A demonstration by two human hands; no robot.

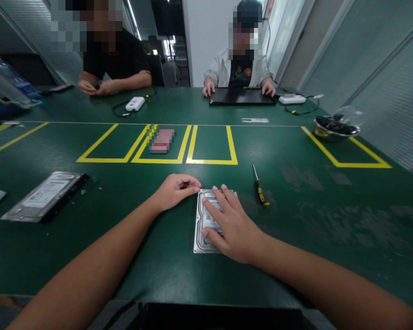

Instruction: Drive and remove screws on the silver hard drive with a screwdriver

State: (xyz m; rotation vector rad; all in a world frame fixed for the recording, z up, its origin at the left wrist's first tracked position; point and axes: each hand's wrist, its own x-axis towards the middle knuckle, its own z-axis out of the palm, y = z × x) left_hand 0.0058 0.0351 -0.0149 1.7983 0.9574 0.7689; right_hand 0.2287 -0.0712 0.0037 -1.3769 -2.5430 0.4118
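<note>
A silver hard drive plate (200, 229) with a pale label lies flat on the green table (151, 270) in front of me. My right hand (236, 224) rests over its right part, fingers spread, hiding much of the label. At its upper left corner is my left hand (177, 190), thumb and forefinger pinched together; whatever they hold, if anything, is too small to make out. A screwdriver (259, 187) with a yellow and black handle lies to the right of the plate, touched by neither hand.
More hard drives (46, 195) lie at the left. Yellow tape (211, 162) marks bays farther back, one with a pinkish-red item (162, 140). A metal bowl (336, 130) of dark things stands at the right. Two people sit opposite, one with hands on a black panel (242, 97).
</note>
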